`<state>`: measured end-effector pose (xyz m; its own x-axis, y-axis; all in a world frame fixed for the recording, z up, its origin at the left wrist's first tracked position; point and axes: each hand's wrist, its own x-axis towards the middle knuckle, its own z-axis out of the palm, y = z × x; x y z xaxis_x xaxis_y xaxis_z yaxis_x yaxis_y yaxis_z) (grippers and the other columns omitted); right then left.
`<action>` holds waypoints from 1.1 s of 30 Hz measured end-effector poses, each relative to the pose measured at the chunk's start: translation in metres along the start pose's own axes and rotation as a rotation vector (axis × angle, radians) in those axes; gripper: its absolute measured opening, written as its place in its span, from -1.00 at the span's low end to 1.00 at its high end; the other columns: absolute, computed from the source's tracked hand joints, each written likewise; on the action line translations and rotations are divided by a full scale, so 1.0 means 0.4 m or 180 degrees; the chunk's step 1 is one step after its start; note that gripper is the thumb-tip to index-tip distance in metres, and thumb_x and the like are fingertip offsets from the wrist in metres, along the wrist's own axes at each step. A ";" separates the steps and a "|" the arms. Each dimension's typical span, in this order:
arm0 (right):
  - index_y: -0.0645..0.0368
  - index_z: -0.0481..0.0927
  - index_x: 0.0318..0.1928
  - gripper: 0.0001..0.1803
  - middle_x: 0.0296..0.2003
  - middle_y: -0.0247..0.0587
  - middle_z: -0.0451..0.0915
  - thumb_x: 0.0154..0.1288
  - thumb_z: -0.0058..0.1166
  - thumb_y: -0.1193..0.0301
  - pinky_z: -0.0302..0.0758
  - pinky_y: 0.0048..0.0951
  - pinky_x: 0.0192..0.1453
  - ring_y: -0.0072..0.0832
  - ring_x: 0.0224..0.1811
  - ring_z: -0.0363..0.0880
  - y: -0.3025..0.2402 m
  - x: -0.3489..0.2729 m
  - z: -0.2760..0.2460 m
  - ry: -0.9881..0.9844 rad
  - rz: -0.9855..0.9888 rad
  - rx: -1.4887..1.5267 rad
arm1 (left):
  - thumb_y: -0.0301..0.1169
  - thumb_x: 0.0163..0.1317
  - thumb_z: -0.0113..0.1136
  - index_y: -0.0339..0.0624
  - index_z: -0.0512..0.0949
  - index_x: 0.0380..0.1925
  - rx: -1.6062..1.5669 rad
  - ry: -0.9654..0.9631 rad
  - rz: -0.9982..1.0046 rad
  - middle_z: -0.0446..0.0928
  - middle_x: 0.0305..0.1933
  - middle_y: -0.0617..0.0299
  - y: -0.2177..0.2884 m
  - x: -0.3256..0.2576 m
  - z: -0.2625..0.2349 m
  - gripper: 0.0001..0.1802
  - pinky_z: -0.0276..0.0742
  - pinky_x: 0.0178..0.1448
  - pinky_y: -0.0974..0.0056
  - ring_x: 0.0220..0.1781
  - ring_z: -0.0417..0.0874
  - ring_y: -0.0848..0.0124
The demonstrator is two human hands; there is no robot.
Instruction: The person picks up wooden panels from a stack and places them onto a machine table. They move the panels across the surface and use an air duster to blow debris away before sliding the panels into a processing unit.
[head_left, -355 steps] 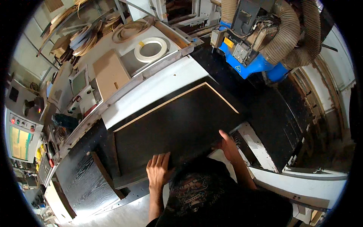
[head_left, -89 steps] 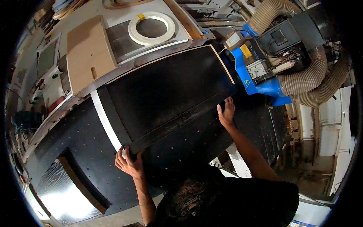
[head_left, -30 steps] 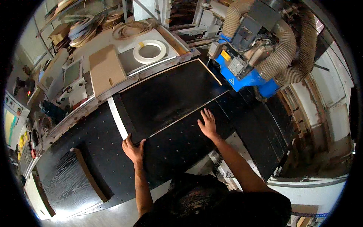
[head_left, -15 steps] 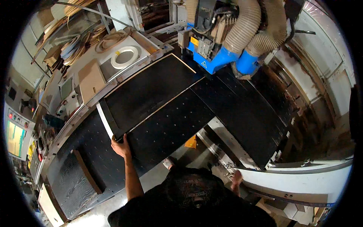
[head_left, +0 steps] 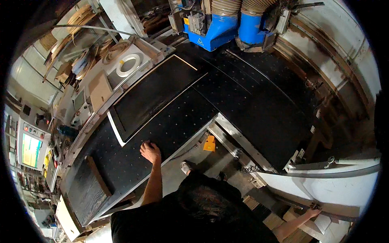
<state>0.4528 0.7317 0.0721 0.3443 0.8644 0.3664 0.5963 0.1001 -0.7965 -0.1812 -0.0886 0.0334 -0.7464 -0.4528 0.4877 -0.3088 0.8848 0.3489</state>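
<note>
My left hand (head_left: 150, 152) rests on the black table (head_left: 182, 117) dotted with small holes, its fingers slightly bent and nothing held. Just beyond it lies a dark panel (head_left: 152, 95) with pale edges and a white near end (head_left: 116, 128); hand and panel are apart. Far to the right, my right hand (head_left: 313, 211) reaches to the brown lower band of the white machine housing (head_left: 300, 188). Small dark knobs show at its fingertips. The fingers are too small to make out clearly.
A blue machine head (head_left: 219, 34) with thick ribbed hoses stands at the far side. A brown strip (head_left: 97, 176) lies at the table's left. Beyond the table are a white ring (head_left: 129, 65) and a lit control screen (head_left: 31, 150). A yellow foot pedal (head_left: 209, 143) is on the floor.
My left hand has let go of the panel's near corner and moved right and nearer, onto the table. My right hand has stretched out to the right, to the housing's knobs.
</note>
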 end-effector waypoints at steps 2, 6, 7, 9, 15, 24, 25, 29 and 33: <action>0.24 0.59 0.31 -0.44 0.19 0.04 0.63 0.55 0.09 0.06 0.61 -0.08 0.21 -0.12 0.11 0.67 0.029 0.023 0.021 0.0063 -0.0083 0.0061 | -0.34 0.30 0.29 -0.08 0.63 0.03 -0.0227 -0.0172 0.0283 0.58 0.23 0.12 0.054 -0.051 -0.018 -0.70 0.39 0.38 -0.09 0.32 0.50 0.00; 0.25 0.47 0.44 -0.35 0.34 0.10 0.52 0.58 0.04 0.05 0.59 -0.02 0.33 -0.06 0.26 0.61 0.086 0.030 0.069 0.0306 -0.0111 0.0219 | -0.36 0.34 0.27 -0.12 0.61 0.12 -0.0423 -0.0248 0.0447 0.56 0.27 0.09 0.122 -0.139 -0.017 -0.65 0.35 0.44 -0.10 0.35 0.48 -0.02; 0.25 0.37 0.52 -0.30 0.41 0.13 0.44 0.61 -0.02 0.03 0.61 0.02 0.33 -0.02 0.31 0.58 0.011 -0.059 0.101 0.0195 0.0606 0.0737 | -0.36 0.35 0.26 -0.13 0.60 0.14 -0.0310 -0.0123 0.0566 0.56 0.27 0.09 0.115 -0.140 -0.053 -0.64 0.34 0.45 -0.10 0.36 0.48 -0.02; 0.28 0.30 0.57 -0.24 0.42 0.17 0.43 0.62 -0.01 0.01 0.63 0.06 0.31 0.00 0.30 0.59 -0.144 -0.111 0.087 0.0364 0.1227 0.1157 | -0.36 0.37 0.25 -0.14 0.59 0.16 -0.0258 -0.0205 0.0622 0.56 0.28 0.08 0.099 -0.160 -0.087 -0.62 0.33 0.47 -0.09 0.37 0.48 -0.03; 0.31 0.32 0.54 -0.22 0.39 0.16 0.44 0.58 0.10 0.01 0.68 0.03 0.24 -0.05 0.24 0.64 -0.084 -0.071 0.014 0.0332 0.1146 0.1154 | -0.35 0.38 0.23 -0.12 0.60 0.17 -0.0365 -0.0387 0.0665 0.54 0.32 0.08 0.120 -0.158 -0.051 -0.62 0.31 0.49 -0.11 0.41 0.45 -0.01; 0.24 0.51 0.41 -0.39 0.29 0.08 0.57 0.67 -0.10 0.02 0.74 -0.16 0.19 -0.09 0.28 0.59 -0.006 -0.211 0.059 -0.1612 -0.0228 0.1997 | -0.36 0.32 0.24 -0.10 0.60 0.18 -0.0692 -0.0616 0.1109 0.53 0.34 0.11 0.251 -0.227 -0.058 -0.59 0.23 0.52 -0.13 0.43 0.44 0.02; 0.31 0.49 0.39 -0.42 0.28 0.06 0.59 0.65 -0.01 0.09 0.68 -0.08 0.28 -0.06 0.27 0.61 0.033 -0.230 0.099 -0.1726 0.0650 0.2167 | -0.35 0.31 0.26 -0.10 0.58 0.22 -0.0775 -0.0637 0.1073 0.52 0.35 0.10 0.261 -0.238 -0.060 -0.54 0.20 0.54 -0.13 0.45 0.43 0.01; 0.07 0.67 0.19 -0.67 -0.09 -0.31 0.73 0.57 0.19 0.21 0.71 -0.10 -0.24 -0.27 -0.21 0.71 0.204 -0.551 0.340 -0.2304 0.2041 0.1813 | -0.36 0.27 0.29 -0.09 0.53 0.30 -0.0942 -0.0498 0.1070 0.50 0.39 0.10 0.304 -0.269 -0.053 -0.44 0.21 0.54 -0.15 0.48 0.41 0.01; -0.03 0.46 0.44 -0.46 0.36 -0.18 0.59 0.65 -0.02 0.00 0.65 -0.07 0.16 -0.14 0.29 0.67 0.093 -1.000 0.474 -0.4192 0.2878 0.0830 | -0.39 0.20 0.31 -0.08 0.53 0.31 -0.0903 -0.0838 0.1398 0.50 0.39 0.12 0.289 -0.236 -0.079 -0.39 0.23 0.52 -0.15 0.46 0.42 0.01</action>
<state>0.1998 0.4829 -0.1951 -0.4140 0.4713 -0.7788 0.3744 -0.6917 -0.6176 -0.1277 0.0530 0.0528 -0.9014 0.0243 0.4324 0.2054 0.9029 0.3775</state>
